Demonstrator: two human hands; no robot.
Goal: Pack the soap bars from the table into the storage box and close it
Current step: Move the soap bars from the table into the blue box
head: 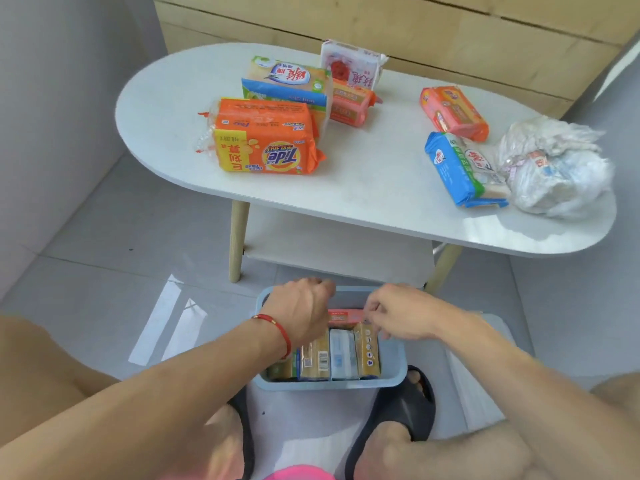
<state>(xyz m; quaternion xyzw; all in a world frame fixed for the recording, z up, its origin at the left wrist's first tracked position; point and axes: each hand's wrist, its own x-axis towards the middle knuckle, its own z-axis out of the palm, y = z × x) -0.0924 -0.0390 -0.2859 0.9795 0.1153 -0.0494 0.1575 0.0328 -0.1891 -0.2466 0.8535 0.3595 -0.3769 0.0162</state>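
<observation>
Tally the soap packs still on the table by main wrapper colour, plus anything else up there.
Orange Tide pack: 1
Blue-and-tan packs: 2
Salmon-orange packs: 2
White-and-pink pack: 1
Clear plastic bag: 1
Total: 7 on the table

A crumpled white plastic bag [554, 168] sits at the right end of the white oval bench [381, 188], which stands on pale wooden legs [238, 237] with a white lower shelf [332, 251] beneath. Behind it runs a light wood-panel wall [415, 26]. The floor is glossy grey tile [121, 230]. Black slide sandals [398, 414] rest on the floor, and a bright pink object [298, 472] shows at the bottom edge.
</observation>
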